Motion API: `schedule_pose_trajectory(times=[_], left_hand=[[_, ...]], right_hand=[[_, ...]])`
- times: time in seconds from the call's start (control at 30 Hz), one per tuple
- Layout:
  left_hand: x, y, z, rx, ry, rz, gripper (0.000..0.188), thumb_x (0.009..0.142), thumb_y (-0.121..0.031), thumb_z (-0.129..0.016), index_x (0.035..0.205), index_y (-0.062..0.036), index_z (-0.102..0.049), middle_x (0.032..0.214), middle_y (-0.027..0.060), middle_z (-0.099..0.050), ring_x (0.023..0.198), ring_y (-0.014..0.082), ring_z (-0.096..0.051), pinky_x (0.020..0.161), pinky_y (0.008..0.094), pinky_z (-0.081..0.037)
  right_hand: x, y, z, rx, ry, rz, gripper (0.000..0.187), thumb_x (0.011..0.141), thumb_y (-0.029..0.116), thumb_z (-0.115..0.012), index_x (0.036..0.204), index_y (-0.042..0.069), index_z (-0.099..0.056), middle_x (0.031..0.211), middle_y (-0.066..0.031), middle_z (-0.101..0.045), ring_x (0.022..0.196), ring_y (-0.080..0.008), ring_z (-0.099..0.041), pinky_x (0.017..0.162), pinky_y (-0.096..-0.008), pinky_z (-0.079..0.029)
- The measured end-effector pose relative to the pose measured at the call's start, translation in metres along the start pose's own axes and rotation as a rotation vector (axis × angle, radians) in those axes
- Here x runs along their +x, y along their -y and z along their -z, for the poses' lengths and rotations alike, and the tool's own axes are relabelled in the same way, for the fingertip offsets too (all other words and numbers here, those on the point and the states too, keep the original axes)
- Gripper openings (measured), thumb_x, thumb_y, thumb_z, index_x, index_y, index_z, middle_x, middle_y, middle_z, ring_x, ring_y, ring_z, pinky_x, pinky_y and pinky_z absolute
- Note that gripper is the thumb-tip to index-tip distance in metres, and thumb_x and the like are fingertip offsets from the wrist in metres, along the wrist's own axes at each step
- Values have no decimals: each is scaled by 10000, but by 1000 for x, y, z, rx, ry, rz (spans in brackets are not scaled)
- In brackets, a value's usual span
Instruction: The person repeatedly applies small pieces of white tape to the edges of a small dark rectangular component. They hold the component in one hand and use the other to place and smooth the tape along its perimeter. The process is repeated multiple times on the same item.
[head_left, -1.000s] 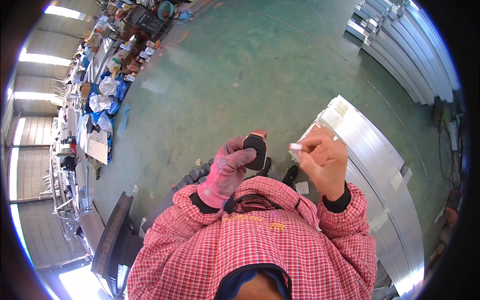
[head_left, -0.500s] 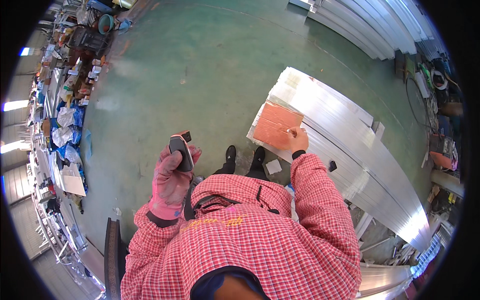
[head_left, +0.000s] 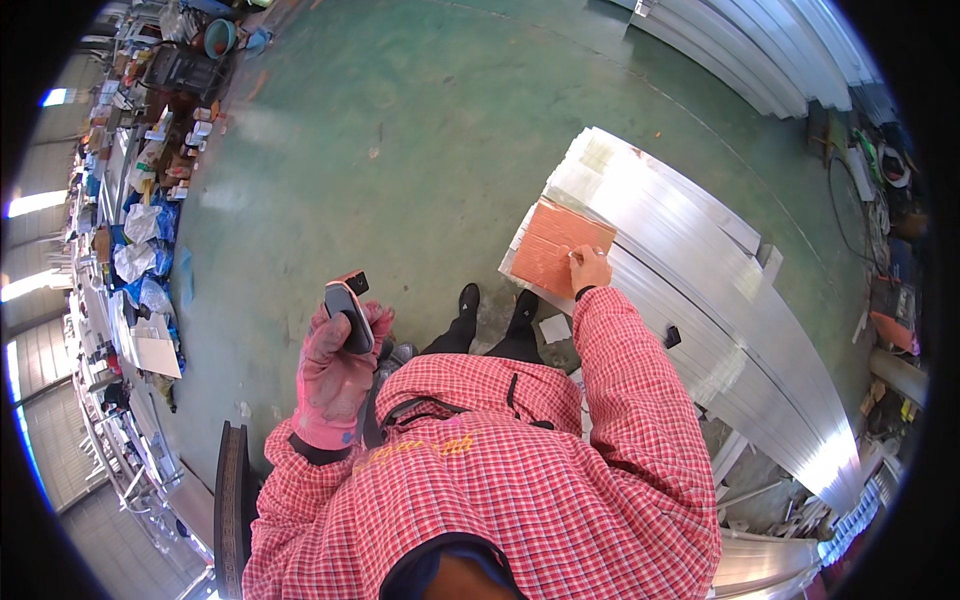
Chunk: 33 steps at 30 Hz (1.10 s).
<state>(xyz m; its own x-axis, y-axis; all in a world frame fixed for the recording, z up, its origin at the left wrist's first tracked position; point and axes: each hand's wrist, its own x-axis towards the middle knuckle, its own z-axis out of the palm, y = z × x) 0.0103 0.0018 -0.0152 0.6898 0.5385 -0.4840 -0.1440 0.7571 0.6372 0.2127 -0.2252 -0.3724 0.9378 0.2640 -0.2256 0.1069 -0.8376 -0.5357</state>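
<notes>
My left hand point(head_left: 338, 362), in a dirty pink glove, is closed round a dark grey, rounded handheld device point(head_left: 348, 316) with a pale rim. A small black and orange block point(head_left: 354, 281) shows at the device's top end; whether the two are one piece I cannot tell. My bare right hand point(head_left: 592, 270) is closed in a pinch on a small white stick point(head_left: 573, 254), over the right part of a reddish-orange flat sheet point(head_left: 547, 238). The sheet lies on the near left end of stacked silver metal profiles point(head_left: 690, 265).
A small black object point(head_left: 672, 336) rests on the profiles, right of my sleeve. More long profiles point(head_left: 725, 50) lie at the far right. Clutter with bags and boxes point(head_left: 140, 240) lines the left side. A white scrap point(head_left: 555, 328) is on the green floor point(head_left: 400, 170) beside my shoes.
My right hand has shifted slightly up and left over the sheet. My left hand, still holding the device, has moved a little left. The whole view has shifted slightly.
</notes>
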Motion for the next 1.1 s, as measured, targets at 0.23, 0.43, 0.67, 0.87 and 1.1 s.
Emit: schedule_pose_trajectory(times=[0.23,0.43,0.67,0.87,1.1], left_hand=[[4,0,-6,42,-11,6,140,846,-103,-613,961,-25,-608,966,108,-623,1023,259,-574,1018,463,-407],[7,0,-8,16,2,18,119,847,-110,-608,925,-23,-631,967,107,-633,1025,261,-576,1026,475,-388],[13,5,-8,-94,121,58,204,855,-158,-588,962,3,-652,1000,125,-656,1032,266,-588,1029,467,-383],[18,14,-17,-198,76,141,220,849,-164,-594,959,19,-647,1015,166,-653,1022,285,-601,1011,471,-410],[21,14,-13,-310,308,203,222,861,-189,-605,976,-6,-652,1012,118,-665,1049,270,-591,1035,456,-377]], right_hand=[[2,-2,-3,-59,55,9,127,765,225,-667,850,142,-624,943,-63,-615,947,-272,-572,841,-431,-408],[-2,5,5,128,-1,-47,121,763,174,-668,856,107,-626,841,-48,-632,791,-250,-618,707,-387,-463],[-3,14,46,1653,371,-533,141,851,68,-594,987,52,-562,798,-20,-634,675,-155,-613,691,-304,-499],[-27,90,124,1744,423,-56,110,837,25,-562,945,19,-579,872,-67,-635,767,-159,-607,739,-290,-480],[-80,233,224,1193,253,604,104,730,-27,-623,817,29,-617,748,-25,-599,691,-101,-534,649,-241,-433]])
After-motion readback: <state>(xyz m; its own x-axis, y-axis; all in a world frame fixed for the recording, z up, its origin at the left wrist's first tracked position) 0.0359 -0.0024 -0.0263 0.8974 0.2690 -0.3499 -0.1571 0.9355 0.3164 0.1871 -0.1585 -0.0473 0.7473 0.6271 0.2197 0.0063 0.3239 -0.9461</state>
